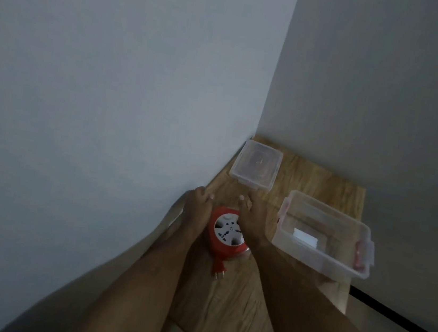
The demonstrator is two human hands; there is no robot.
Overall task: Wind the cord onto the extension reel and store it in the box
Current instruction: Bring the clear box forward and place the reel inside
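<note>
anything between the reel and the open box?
Head view: only the right hand and its forearm, lying alongside the red reel, and bare wooden tabletop up to the clear box. No other object there.
</note>
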